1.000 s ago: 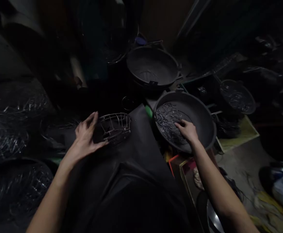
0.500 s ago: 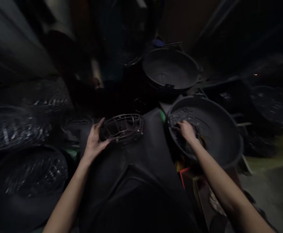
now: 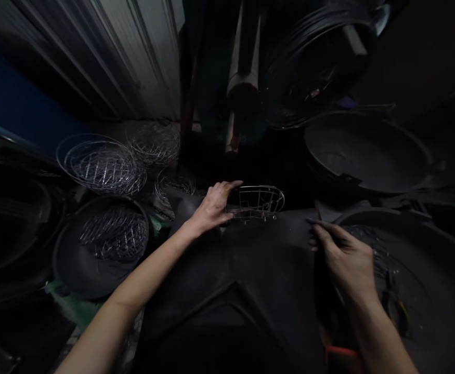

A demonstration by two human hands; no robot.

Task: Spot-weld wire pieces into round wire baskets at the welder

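Note:
A small round wire basket (image 3: pixel 256 202) is upright above the dark cloth (image 3: pixel 266 259) over my lap. My left hand (image 3: pixel 213 208) grips its left side between thumb and fingers. To the right of the basket, apart from it, my right hand (image 3: pixel 344 254) is closed in a pinch. Something small and dark is at its fingertips, too dim to make out. Close behind my right hand is a large dark basin (image 3: pixel 433 285) with thin metal pieces and a yellow-and-black item (image 3: pixel 401 314) in it.
Wire baskets (image 3: pixel 106 169) lie in a heap at the left. Below them a round pan (image 3: pixel 69 259) holds more wire pieces. Another basin (image 3: pixel 367 150) stands at the back right. A machine with a metal cylinder (image 3: pixel 243 88) stands ahead.
My right hand has come out of the right basin and moved toward the wire basket. My left hand still grips the basket. The view has turned left.

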